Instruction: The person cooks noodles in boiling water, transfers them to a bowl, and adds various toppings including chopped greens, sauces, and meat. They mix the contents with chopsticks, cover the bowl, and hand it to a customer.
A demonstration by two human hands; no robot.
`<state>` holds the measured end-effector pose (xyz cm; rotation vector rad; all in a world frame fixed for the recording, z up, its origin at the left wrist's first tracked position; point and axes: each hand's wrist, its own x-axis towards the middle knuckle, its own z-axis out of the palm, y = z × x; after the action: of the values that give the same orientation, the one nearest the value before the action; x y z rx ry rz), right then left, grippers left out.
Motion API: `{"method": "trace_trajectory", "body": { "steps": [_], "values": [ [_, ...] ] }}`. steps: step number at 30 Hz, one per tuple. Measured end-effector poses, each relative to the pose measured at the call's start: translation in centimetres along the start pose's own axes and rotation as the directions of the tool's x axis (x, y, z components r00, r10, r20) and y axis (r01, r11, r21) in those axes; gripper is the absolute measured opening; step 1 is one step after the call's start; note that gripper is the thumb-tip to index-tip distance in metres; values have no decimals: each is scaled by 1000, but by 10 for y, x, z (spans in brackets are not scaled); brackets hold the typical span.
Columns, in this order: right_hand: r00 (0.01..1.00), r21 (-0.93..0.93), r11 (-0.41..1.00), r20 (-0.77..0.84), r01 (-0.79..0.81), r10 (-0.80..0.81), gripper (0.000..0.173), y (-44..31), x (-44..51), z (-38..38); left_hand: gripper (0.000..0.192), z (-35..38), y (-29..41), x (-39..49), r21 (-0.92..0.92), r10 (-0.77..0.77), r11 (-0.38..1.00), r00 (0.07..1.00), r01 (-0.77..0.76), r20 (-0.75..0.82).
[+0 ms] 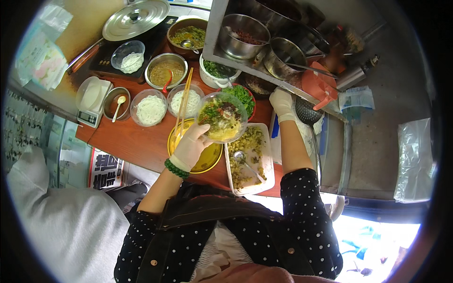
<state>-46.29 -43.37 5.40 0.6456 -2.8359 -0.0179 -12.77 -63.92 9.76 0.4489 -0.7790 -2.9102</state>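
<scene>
My left hand (pixel 193 143), in a pale glove with a green bead bracelet at the wrist, grips a clear plastic bowl (pixel 222 118) by its near rim. Chopped greens, a dark sauce and pale crumbs top the food in it. Under the bowl lies part of a yellow plate (pixel 201 164), with wooden chopsticks (pixel 185 99) leaning across its far side. My right hand (pixel 282 102), also gloved, reaches under the metal shelf's edge near a dark pan (pixel 260 86). Its fingertips are hidden, so whether they hold anything is unclear.
Two bowls of white noodles (pixel 151 110) (pixel 191 102) stand left of centre. A white tray (pixel 269 169) of chopped pickles with a spoon lies nearest me. Overhead at right, a metal shelf (pixel 244 67) bears steel pots. A person's grey sleeve (pixel 78 219) is at left.
</scene>
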Motion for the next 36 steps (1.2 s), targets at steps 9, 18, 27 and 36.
{"method": "trace_trajectory", "body": {
  "steps": [9,18,27,36],
  "values": [
    [994,202,975,-31,-94,102,23,-4,11,51,34,-3,-10,49,79,-148,987,988,144,51],
    [726,846,-47,483,-531,490,13,-19,-18,23,47,0,-10,74,102,-219,972,972,210,86],
    [666,805,-291,592,-517,454,17,-25,-23,-8,46,19,-14,90,70,-277,957,958,282,-74],
    [715,795,-352,602,-494,356,19,-18,-30,-37,45,32,-30,132,43,-282,956,947,291,-153]
  ]
}}
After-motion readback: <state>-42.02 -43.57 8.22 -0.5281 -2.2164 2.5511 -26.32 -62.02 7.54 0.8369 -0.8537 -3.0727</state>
